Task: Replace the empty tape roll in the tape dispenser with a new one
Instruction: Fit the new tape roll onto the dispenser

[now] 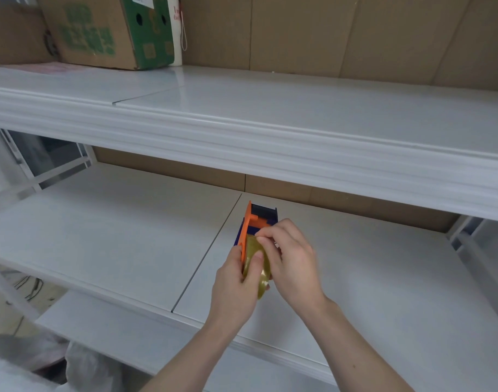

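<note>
Near the lower shelf (115, 236)'s front edge, bare board either side, our left hand (236, 281) grips the tape dispenser (255, 222); our right hand (291, 256) pinches its tape roll (260, 275).

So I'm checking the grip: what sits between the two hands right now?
In the head view, the yellowish tape roll on the orange and blue tape dispenser sits between the left hand and right hand.

Two hands, the left hand (236, 281) and right hand (291, 258), one orange-and-blue tape dispenser (259, 219) and one yellowish tape roll (259, 267) are in view. Two white shelves (298, 108) stand one above the other. One green-printed cardboard box (112, 29) sits on the upper shelf.
</note>
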